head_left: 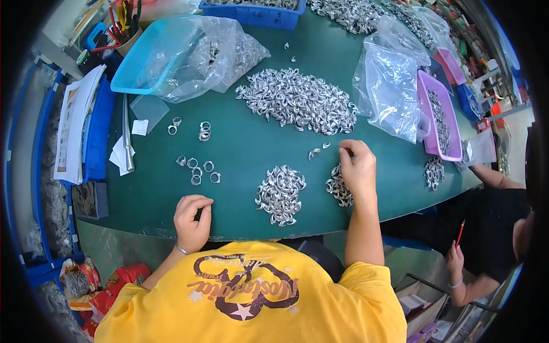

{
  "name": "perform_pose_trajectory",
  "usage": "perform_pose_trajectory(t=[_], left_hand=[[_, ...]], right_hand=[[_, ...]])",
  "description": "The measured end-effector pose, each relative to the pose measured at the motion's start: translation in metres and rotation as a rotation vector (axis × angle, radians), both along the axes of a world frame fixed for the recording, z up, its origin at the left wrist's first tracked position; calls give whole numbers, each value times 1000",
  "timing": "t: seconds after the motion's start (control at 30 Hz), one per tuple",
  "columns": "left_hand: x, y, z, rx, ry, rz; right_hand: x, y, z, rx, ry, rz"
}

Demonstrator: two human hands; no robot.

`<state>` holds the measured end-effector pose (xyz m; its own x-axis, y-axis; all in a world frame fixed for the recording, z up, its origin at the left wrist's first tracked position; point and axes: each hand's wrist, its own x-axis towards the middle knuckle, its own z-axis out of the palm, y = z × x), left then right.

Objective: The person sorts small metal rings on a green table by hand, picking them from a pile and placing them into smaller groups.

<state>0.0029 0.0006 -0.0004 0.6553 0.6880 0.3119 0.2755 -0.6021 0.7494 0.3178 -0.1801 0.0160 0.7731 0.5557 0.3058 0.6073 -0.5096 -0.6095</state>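
Observation:
My right hand point(359, 168) is over the table with thumb and fingertips pinched together; whatever is between them is too small or hidden to name. Beside its fingertips lie a few loose silver crescent-shaped metal pieces point(314, 153). Under and left of that wrist is a small pile of such pieces point(338, 187), partly covered by the hand. A taller pile point(281, 195) sits between my hands, and a large heap point(297, 100) spreads farther back. My left hand point(193, 222) rests at the table's near edge, fingers curled in, nothing seen in it. Several silver rings point(196, 171) lie beyond it.
A light-blue basket point(134, 68) with a clear bag point(197, 60) of metal pieces stands far left. At right are a plastic bag point(392, 86) and a pink tray point(454, 134) of pieces. Another person point(486, 228) sits at the right, holding a red pen point(460, 233).

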Motion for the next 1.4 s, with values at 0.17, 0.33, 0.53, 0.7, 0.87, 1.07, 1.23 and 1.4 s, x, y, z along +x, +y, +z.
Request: perform_pose_trajectory(t=[0.17,0.33,0.53,0.7,0.87,1.07,1.23,1.4], left_hand=[[0,1,-1,-5,7,-12],[-2,0,0,6,13,-7],[1,0,0,-1,25,2],[-1,-1,1,-1,30,11],[1,1,1,8,20,-8],[1,0,2,21,21,-6],[-1,1,-2,21,20,2],[1,1,0,14,21,-9]], right_hand=[[-1,19,-10,-108,-113,152],[12,6,-3,-28,-33,105],[0,19,-6,-136,-60,99],[0,20,-2,-175,-9,59],[-3,20,-1,-67,-130,240],[-4,20,-10,-113,-233,242],[-9,13,3,-147,-213,314],[-1,27,-3,-56,-228,203]])
